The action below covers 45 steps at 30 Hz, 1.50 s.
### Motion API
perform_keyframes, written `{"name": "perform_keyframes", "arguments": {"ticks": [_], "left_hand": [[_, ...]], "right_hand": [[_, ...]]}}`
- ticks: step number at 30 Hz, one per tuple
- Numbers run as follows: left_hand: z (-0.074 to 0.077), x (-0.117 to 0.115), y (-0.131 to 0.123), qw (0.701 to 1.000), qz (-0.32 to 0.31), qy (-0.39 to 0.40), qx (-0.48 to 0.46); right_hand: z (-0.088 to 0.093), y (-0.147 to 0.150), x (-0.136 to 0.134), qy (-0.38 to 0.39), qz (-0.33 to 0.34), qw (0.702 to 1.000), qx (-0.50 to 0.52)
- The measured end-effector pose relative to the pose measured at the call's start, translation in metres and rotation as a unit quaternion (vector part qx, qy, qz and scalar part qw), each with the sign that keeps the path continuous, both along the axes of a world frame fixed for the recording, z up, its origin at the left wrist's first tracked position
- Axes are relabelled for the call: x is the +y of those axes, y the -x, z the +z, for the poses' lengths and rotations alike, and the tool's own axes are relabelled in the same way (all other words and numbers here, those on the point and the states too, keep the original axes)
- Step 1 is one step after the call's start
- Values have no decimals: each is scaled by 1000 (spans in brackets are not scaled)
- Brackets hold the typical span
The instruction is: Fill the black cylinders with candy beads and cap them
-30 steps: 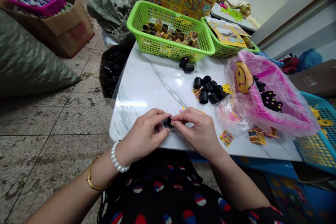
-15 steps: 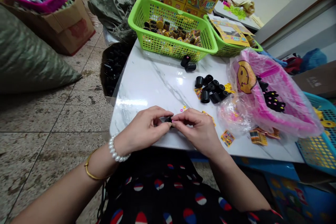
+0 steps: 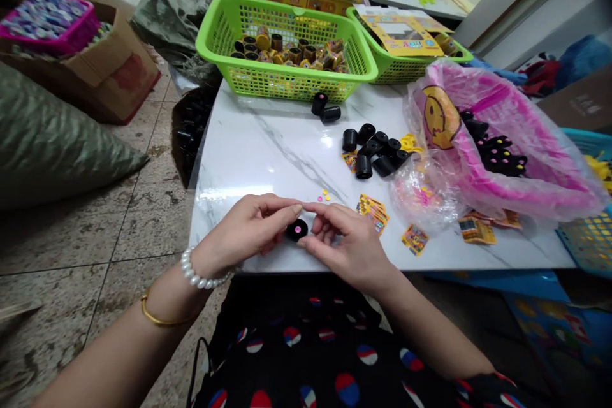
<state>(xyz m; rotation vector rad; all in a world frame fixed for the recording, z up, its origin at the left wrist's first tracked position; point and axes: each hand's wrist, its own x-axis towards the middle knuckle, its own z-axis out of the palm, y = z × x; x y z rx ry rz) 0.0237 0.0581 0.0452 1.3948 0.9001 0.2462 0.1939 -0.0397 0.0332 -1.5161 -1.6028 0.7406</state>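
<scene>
Both my hands meet at the near edge of a white marble table (image 3: 268, 146). My left hand (image 3: 248, 233) and my right hand (image 3: 342, 245) pinch a small black cap (image 3: 296, 230) between them. A pink dot shows on the cap's upturned face. Tiny pink and yellow dots (image 3: 324, 194) lie on the table just beyond my fingers. A small stack of printed stickers (image 3: 373, 211) sits to the right of my right hand. A cluster of several loose black caps (image 3: 375, 153) lies further back on the table.
A green basket (image 3: 287, 51) with stickered caps stands at the table's far edge, a second green basket (image 3: 411, 57) beside it. A pink tray in a plastic bag (image 3: 507, 159) is at right, a blue basket (image 3: 588, 236) beyond it. A cardboard box (image 3: 105, 70) and a sack (image 3: 52, 146) are on the floor at left.
My fingers have parted slightly, turning the black cap so its face with a pink dot shows. The view has shifted, so the baskets sit lower left than before.
</scene>
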Motion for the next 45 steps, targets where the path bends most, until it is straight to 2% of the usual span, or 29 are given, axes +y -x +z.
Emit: {"name": "perform_keyframes", "arguments": {"ticks": [7,12,16,21,26,31,35,40,45], "left_hand": [[14,0,-4,999,-38,-1,38],[9,2,-2,992,-49,82,85],[3,0,-2,984,-16,142,103],[5,-10,-9,988,27,117,92],[6,-9,-5,987,5,136,87],[9,-4,-5,985,1,163,60],[13,-6,-10,981,7,171,93],[14,-8,-16,977,51,167,126],[10,-4,-16,967,27,219,126]], "right_hand": [[-11,3,0,-52,5,999,11],[-20,0,1,-81,5,996,27],[-24,-1,2,-82,19,995,52],[-27,-3,0,-85,24,994,63],[-27,-2,2,-75,41,995,59],[-28,-4,2,-79,28,995,48],[-30,-3,2,-68,28,996,41],[-31,-2,1,-72,33,996,38],[-32,-2,0,-68,47,996,38]]}}
